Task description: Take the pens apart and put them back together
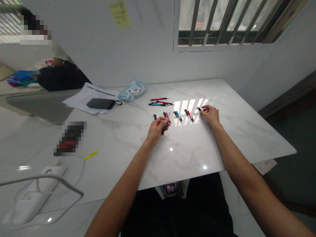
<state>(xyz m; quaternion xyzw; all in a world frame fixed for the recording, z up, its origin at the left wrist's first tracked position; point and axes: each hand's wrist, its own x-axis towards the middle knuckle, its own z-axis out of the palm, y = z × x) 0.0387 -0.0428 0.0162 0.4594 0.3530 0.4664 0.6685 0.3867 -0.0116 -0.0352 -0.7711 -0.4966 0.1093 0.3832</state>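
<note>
My left hand is closed around a pen with a blue-and-black barrel; a thin tip sticks up past the fingers. The fingers of my right hand pinch a small dark pen part at the table surface; its far end is hidden by the fingers. Between the hands lie short pen pieces in small groups: a red-and-black group, a teal-and-black group and, partly behind my left hand, another red piece. A dark piece lies just beyond my left hand. Farther back rest several whole-looking pens, red and blue.
A blue-and-white soft packet lies near the wall, beside papers with a black phone-like device on them. At left are a yellow strip and a white power strip with a cable. The marble-patterned table's right edge slants away.
</note>
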